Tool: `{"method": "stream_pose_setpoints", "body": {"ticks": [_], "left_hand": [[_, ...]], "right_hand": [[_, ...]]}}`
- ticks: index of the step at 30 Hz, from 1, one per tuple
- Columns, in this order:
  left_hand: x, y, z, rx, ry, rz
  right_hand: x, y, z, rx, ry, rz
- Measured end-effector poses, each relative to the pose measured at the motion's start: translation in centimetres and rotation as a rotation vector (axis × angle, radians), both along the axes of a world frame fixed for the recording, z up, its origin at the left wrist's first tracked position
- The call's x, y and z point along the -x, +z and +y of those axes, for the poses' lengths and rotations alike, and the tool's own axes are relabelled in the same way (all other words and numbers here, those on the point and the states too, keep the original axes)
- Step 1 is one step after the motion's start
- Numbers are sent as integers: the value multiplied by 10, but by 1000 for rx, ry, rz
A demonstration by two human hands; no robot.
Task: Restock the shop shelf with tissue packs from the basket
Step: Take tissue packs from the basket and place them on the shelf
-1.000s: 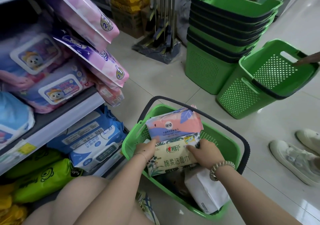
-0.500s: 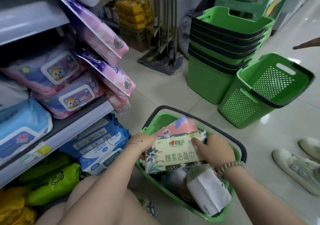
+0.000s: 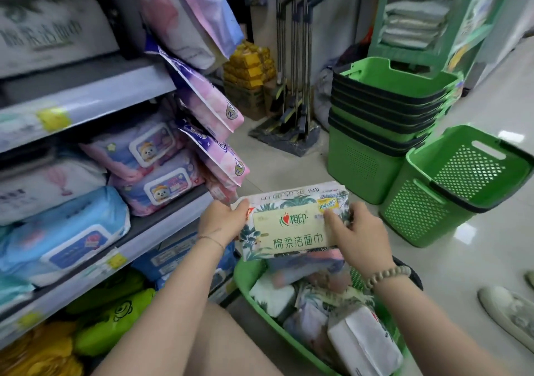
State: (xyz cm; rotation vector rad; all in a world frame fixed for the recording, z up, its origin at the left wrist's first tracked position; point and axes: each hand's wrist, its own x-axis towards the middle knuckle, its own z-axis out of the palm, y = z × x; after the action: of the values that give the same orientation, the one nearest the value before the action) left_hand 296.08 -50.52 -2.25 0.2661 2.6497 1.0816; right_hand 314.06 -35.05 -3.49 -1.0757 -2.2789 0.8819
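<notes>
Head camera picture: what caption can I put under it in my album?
Left hand and right hand hold a leaf-print tissue pack over the green basket beside the shop shelf.

The tissue pack [image 3: 291, 225] is up over the basket [image 3: 252, 281], between the left hand [image 3: 222, 222] and right hand [image 3: 359, 238], with the shelf [image 3: 86, 98] to the left and stacked baskets [image 3: 384, 115] behind, to the right.

A glossy plastic wrapper is seen on the tissue pack [image 3: 291, 225]; the green basket [image 3: 251, 277] is perforated plastic; the floor tiles [image 3: 476, 260] are polished.
</notes>
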Motion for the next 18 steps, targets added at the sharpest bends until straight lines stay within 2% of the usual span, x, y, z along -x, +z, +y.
{"method": "stream_pose_setpoints", "body": {"ticks": [4,13,18], "left_hand": [[-2,31,-12,-144,40,1],[3,82,-45,-399,-49,-41],[4,113,-67,-556,-56,-216]], "right_hand": [[4,20,-7,23,53,166],[19,63,-21,39,113,449],[37,94,-28,35,232,593]]}}
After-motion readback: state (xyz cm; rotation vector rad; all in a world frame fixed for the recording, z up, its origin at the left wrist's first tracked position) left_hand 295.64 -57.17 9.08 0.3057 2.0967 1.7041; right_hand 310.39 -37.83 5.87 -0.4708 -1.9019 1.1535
